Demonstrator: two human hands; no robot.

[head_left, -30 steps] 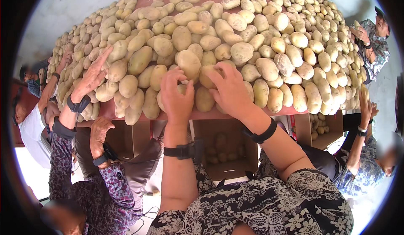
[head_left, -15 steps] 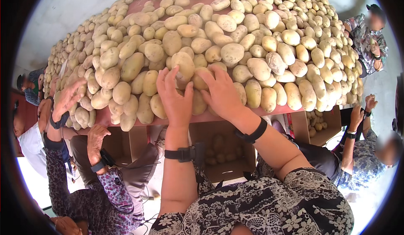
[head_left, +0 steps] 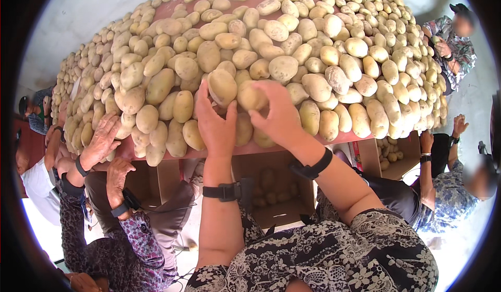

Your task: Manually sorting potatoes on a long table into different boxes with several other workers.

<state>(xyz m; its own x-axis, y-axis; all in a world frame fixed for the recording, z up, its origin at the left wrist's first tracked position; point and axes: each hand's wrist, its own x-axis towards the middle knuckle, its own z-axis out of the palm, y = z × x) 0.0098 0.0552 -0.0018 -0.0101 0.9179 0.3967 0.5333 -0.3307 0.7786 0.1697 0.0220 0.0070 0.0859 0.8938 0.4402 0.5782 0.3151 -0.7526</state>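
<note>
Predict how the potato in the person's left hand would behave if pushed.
The potato in the left hand would probably feel stiff, as its outline shows no dents. Its rounded oval shape suggests a wobbly roll. Its skin looks matte, so it may not be very slippery.

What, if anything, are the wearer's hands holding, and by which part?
Left hand: a tan oval potato, by its lower half. Right hand: a yellowish rounded potato, by its right side.

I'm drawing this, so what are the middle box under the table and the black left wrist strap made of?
Middle box: probably cardboard, dull brown, with thin flat walls.
Black strap: maybe woven fabric, possibly rubber; it looks matte and curves snugly.
</note>
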